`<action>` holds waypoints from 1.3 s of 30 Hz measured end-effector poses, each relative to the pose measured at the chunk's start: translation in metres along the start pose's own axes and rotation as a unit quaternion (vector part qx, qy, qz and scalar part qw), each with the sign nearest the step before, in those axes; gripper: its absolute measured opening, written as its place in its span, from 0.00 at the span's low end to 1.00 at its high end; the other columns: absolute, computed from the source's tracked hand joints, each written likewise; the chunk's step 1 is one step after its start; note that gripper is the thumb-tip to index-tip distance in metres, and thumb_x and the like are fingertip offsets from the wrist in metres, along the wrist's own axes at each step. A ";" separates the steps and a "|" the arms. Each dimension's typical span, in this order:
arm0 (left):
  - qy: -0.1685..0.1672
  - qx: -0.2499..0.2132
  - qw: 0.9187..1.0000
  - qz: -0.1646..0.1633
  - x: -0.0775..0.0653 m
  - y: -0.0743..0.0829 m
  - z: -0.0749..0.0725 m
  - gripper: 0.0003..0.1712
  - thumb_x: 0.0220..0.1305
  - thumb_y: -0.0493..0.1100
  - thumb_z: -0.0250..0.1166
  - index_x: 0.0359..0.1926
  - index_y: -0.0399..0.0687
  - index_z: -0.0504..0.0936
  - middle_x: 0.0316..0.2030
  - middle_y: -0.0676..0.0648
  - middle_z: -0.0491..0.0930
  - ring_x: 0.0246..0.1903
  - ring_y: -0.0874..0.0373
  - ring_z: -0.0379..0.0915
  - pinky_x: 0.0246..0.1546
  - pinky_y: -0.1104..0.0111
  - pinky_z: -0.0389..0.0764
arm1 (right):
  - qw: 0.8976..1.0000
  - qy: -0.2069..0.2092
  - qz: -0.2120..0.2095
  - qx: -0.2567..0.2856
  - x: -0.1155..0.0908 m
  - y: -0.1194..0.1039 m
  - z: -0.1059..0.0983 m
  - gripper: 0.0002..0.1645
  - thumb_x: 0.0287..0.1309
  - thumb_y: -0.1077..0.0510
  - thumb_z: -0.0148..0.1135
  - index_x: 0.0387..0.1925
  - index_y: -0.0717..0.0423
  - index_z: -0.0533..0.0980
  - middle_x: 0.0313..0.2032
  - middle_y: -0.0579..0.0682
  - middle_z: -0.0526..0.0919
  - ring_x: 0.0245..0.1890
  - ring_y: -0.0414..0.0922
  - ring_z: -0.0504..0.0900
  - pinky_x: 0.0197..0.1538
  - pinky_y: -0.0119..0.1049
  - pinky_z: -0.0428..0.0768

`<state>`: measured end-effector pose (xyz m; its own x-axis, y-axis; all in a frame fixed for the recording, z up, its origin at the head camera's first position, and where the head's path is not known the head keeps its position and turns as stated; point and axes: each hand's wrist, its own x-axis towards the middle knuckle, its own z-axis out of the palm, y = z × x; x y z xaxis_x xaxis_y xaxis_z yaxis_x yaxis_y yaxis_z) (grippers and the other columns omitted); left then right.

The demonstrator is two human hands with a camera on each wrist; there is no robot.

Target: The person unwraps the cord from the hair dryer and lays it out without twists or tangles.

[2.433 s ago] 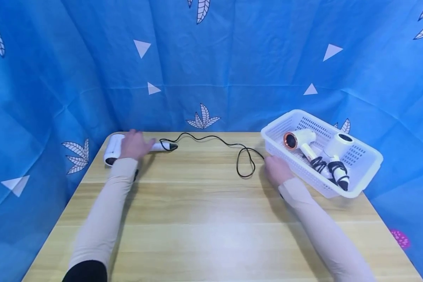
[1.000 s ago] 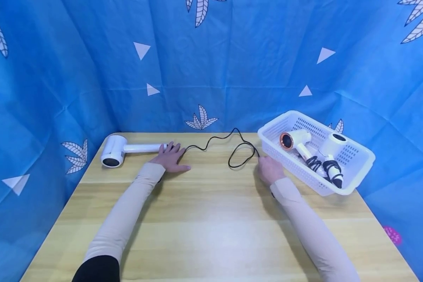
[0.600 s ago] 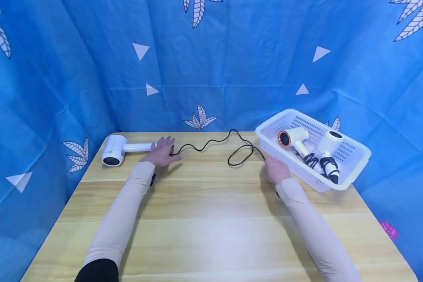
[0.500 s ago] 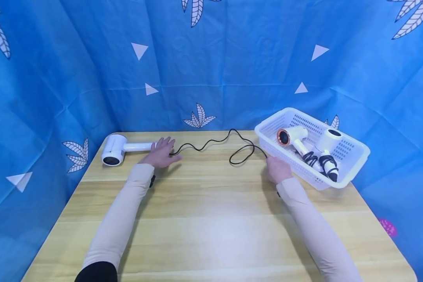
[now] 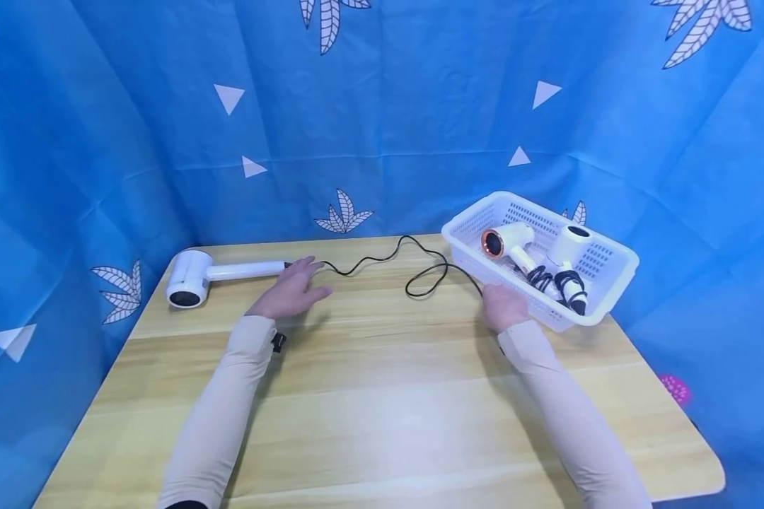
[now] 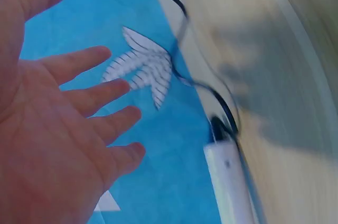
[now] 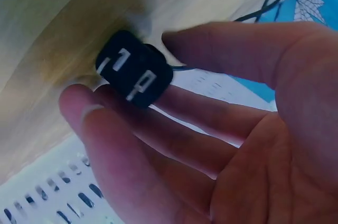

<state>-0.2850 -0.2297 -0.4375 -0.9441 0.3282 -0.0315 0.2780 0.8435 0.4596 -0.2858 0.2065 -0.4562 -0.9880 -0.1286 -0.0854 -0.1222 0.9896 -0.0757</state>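
A white hair dryer (image 5: 189, 279) lies on its side at the back left of the table, its handle pointing right. My left hand (image 5: 291, 291) hovers beside the handle's end with fingers spread. In the left wrist view, the palm is bare and apart from the handle (image 6: 228, 182). A thin black cord (image 5: 369, 259) runs from the handle in a wavy line and one loop across to my right hand (image 5: 504, 307). That hand pinches the cord's black plug (image 7: 134, 70) between thumb and fingers; its metal prongs show in the right wrist view.
A white perforated basket (image 5: 620, 272) stands at the back right, just beyond my right hand. Inside lie a white hair dryer with a copper ring (image 5: 517, 237) and another white hair dryer (image 5: 571, 246), cords wrapped round their handles. A blue curtain (image 5: 382, 106) hangs behind the table.
My left hand has left the hair dryer's body, moved right along the handle, and come away from it. My right hand keeps the plug near the basket. The head view has shifted slightly right.
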 end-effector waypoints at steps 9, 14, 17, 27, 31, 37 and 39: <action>0.008 -0.165 0.986 0.036 0.001 0.032 0.015 0.33 0.76 0.59 0.58 0.73 0.48 0.70 0.75 0.40 0.67 0.75 0.39 0.62 0.76 0.42 0.63 | 0.994 0.078 -0.020 0.073 -0.030 0.002 -0.016 0.12 0.63 0.55 0.65 0.34 0.63 0.81 0.31 0.61 0.87 0.30 0.57 0.85 0.36 0.57 0.84; 0.002 -0.240 0.970 0.040 0.008 0.049 0.018 0.29 0.76 0.59 0.59 0.70 0.50 0.75 0.68 0.41 0.77 0.67 0.44 0.74 0.71 0.46 0.72 | 0.980 0.091 -0.053 0.171 -0.041 0.013 -0.044 0.18 0.70 0.53 0.61 0.48 0.65 0.83 0.38 0.61 0.90 0.32 0.52 0.88 0.40 0.52 0.87; -0.002 -0.271 0.962 0.043 0.019 0.061 0.018 0.29 0.76 0.61 0.59 0.68 0.52 0.76 0.65 0.44 0.80 0.65 0.48 0.77 0.69 0.50 0.76 | 0.970 0.098 -0.045 0.217 -0.043 0.034 -0.062 0.18 0.71 0.54 0.61 0.49 0.66 0.83 0.40 0.64 0.89 0.30 0.50 0.86 0.35 0.44 0.86; -0.015 -0.431 0.900 0.061 0.074 0.118 0.009 0.25 0.79 0.46 0.57 0.68 0.35 0.74 0.64 0.33 0.78 0.66 0.39 0.75 0.72 0.50 0.73 | 0.975 0.089 0.105 0.177 -0.049 0.117 -0.076 0.25 0.69 0.47 0.59 0.43 0.69 0.79 0.33 0.63 0.83 0.29 0.53 0.79 0.26 0.39 0.71; -0.019 -0.459 0.887 0.051 0.098 0.150 0.012 0.23 0.80 0.43 0.55 0.67 0.34 0.74 0.64 0.32 0.78 0.66 0.37 0.75 0.72 0.50 0.74 | 0.981 0.038 0.128 0.142 -0.050 0.130 -0.071 0.23 0.68 0.45 0.59 0.33 0.63 0.75 0.26 0.55 0.77 0.26 0.50 0.75 0.26 0.43 0.71; -0.034 -0.501 0.864 0.029 0.128 0.195 0.026 0.23 0.80 0.41 0.55 0.68 0.34 0.74 0.63 0.33 0.79 0.64 0.38 0.77 0.70 0.51 0.76 | 0.982 0.001 0.162 0.095 -0.047 0.125 -0.068 0.27 0.68 0.39 0.58 0.31 0.61 0.74 0.26 0.55 0.75 0.29 0.53 0.77 0.35 0.52 0.77; -0.037 -0.503 0.863 0.017 0.135 0.206 0.031 0.23 0.79 0.43 0.56 0.68 0.36 0.74 0.63 0.34 0.80 0.63 0.41 0.79 0.69 0.53 0.77 | 0.982 -0.010 0.167 0.082 -0.045 0.121 -0.069 0.28 0.68 0.38 0.59 0.33 0.61 0.76 0.28 0.56 0.77 0.31 0.55 0.78 0.39 0.57 0.79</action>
<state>-0.3494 0.0018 -0.3747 -0.9141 0.4032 -0.0433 -0.0259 0.0484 0.9985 -0.2624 0.3363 -0.3933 -0.9682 0.1985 -0.1522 0.2268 0.9533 -0.1994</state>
